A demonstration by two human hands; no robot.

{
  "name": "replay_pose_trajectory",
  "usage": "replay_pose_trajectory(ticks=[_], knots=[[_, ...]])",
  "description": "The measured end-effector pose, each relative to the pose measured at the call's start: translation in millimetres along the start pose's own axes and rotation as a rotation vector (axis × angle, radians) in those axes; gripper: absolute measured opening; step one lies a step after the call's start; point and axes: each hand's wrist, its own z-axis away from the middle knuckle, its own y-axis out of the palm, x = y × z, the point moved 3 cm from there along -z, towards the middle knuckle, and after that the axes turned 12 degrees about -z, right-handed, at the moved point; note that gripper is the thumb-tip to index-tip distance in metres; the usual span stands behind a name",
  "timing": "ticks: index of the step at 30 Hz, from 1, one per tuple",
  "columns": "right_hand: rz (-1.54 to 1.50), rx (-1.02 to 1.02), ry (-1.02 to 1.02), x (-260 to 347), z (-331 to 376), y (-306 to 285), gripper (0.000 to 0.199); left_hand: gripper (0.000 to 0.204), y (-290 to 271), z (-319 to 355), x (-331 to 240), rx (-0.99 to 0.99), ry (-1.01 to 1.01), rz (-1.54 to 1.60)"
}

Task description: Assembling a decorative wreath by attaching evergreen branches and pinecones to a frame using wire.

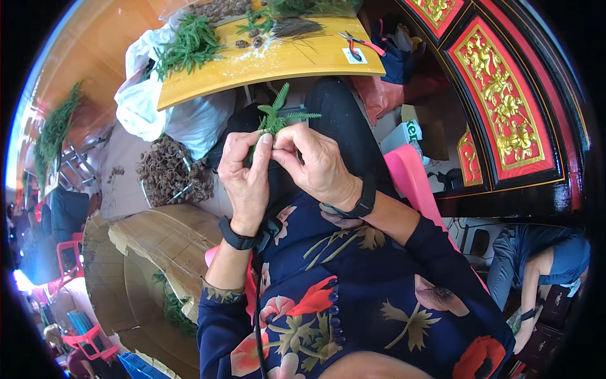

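Over my lap, both hands meet around the base of a small green artificial pine sprig (pixel 276 119), its fronds pointing up and to the right. The thumb and fingers of my left hand (pixel 246 177) pinch it from the left. My right hand (pixel 317 165) closes on the same base from the right, fingertips touching the left thumb. Whatever lies between the fingertips is covered by them. Beyond my hands, a yellow table (pixel 252 74) carries red-handled pliers (pixel 361 45), a bundle of thin dark wires (pixel 295 28) and a few small pine cones (pixel 255 41).
More green sprigs (pixel 189 45) lie at the table's left, beside a white plastic bag (pixel 142 95). On the floor stand a heap of brown cones (pixel 173 170) and a torn cardboard box (pixel 167 237). A pink chair (pixel 410 170) is under me. Another person (pixel 536 259) bends down at lower right.
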Motion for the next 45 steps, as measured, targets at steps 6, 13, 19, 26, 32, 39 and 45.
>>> replay_pose_trajectory(ticks=[6, 13, 19, 26, 32, 39, 45], knots=[[-0.239, 0.188, 0.44, 0.3, -14.0, -9.7, 0.022, 0.007, -2.0, -2.7, 1.2, -0.007, -0.032, 0.013], [-0.349, 0.222, 0.616, -27.8, -25.8, -11.8, 0.021, 0.005, 1.7, -1.5, 6.1, 0.023, -0.073, 0.006], [-0.639, 0.274, 0.838, -35.1, -29.1, -6.5, 0.017, 0.005, 0.9, -2.8, 4.8, 0.037, -0.043, -0.026], [-0.526, 0.197, 0.798, -37.2, -29.9, -10.1, 0.01, 0.007, 7.3, -0.8, 9.7, 0.146, -0.079, 0.067], [-0.537, 0.109, 0.695, -45.1, -26.1, -9.4, 0.009, 0.01, 14.7, 1.0, 2.0, 0.177, -0.348, 0.432], [-0.539, 0.083, 0.684, -38.2, -23.7, -5.8, 0.009, 0.011, 10.6, 2.0, 15.6, 0.199, -0.467, 0.489], [-0.297, 0.264, 0.425, -26.5, -31.2, -16.6, 0.007, 0.011, 7.6, 1.2, 19.5, 0.22, -0.489, 0.454]])
